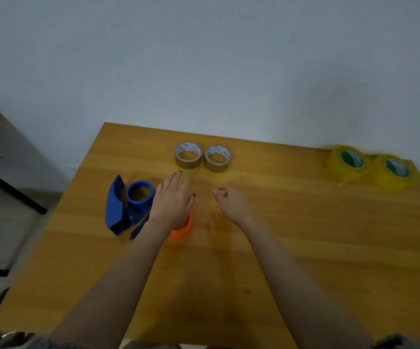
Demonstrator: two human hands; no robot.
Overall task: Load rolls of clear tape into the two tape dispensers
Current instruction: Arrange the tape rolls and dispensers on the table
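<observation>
Wood-grain tabletop (pixel 279 248) carries all items. Left hand (pixel 172 201) hovers palm-down, fingers spread and empty, covering most of an orange plastic dispenser (pixel 182 229); a blue plastic tape dispenser (pixel 128 205) lies just beside it. Right hand (pixel 230 204) hovers loosely curled, empty. Two clear tape rolls (pixel 202 157) lie just beyond the fingertips, two yellow-tinted rolls (pixel 370 167) far right.

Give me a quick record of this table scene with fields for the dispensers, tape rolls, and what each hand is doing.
surface: wooden table
blue tape dispenser: left of the hands, spool empty
orange dispenser: mostly hidden under left hand
brownish tape rolls: two, side by side, far centre
yellowish clear tape rolls: two, far right corner
left hand: open, palm down, holding nothing
right hand: fingers loosely curled, empty
loaded: nothing yet
</observation>
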